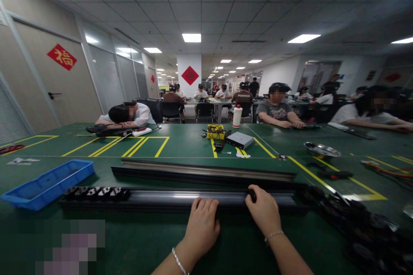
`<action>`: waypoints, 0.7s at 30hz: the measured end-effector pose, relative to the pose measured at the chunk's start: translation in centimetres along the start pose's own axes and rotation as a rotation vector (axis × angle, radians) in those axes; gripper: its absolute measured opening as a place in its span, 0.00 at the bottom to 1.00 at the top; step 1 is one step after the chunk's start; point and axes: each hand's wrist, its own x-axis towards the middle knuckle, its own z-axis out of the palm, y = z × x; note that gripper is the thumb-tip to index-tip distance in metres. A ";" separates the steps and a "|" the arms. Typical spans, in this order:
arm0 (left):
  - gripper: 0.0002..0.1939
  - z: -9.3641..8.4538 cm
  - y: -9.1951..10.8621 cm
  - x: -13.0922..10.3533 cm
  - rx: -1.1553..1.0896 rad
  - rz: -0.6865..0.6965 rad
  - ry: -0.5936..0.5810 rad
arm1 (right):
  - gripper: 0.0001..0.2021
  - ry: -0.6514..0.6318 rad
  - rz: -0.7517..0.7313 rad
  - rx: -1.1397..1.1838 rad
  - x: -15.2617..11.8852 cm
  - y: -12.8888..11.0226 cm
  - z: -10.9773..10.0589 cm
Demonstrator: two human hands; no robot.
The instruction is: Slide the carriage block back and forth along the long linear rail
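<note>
A long black metal channel (155, 197) with a shiny inner face lies crosswise on the green table in front of me. My left hand (203, 225) has its fingers curled over the channel's near edge, right of its middle. Farther right, my right hand (264, 208) pinches a small dark part (252, 195) at the channel; its exact shape is mostly covered by the fingers. Several black-and-silver blocks (97, 192) sit in a row at the channel's left end. Just behind it lies a second long channel (206, 171).
A blue plastic bin (48, 184) stands at the left. Dark parts (361, 223) are heaped at the right, near a metal bowl (322, 149). Farther back are a grey box (240, 139), a yellow object with cables (216, 132) and a white bottle (237, 117). People sit across the table.
</note>
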 end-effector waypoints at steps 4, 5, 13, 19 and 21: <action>0.20 0.1 0.0 -0.1 -0.004 0.004 0.012 | 0.21 0.026 0.030 -0.016 0.0 0.3 0.1; 0.20 0.2 -0.1 -0.1 -0.004 0.005 0.017 | 0.22 0.040 0.046 -0.022 0.0 0.4 0.2; 0.20 0.4 -0.2 0.0 0.010 0.020 0.039 | 0.23 0.057 0.103 -0.042 0.1 0.4 0.3; 0.21 0.4 -0.2 -0.1 0.009 0.020 0.035 | 0.23 0.038 0.118 -0.038 0.1 0.2 0.0; 0.21 0.4 -0.2 -0.1 0.014 0.017 0.033 | 0.24 0.023 0.117 -0.042 0.2 0.2 -0.1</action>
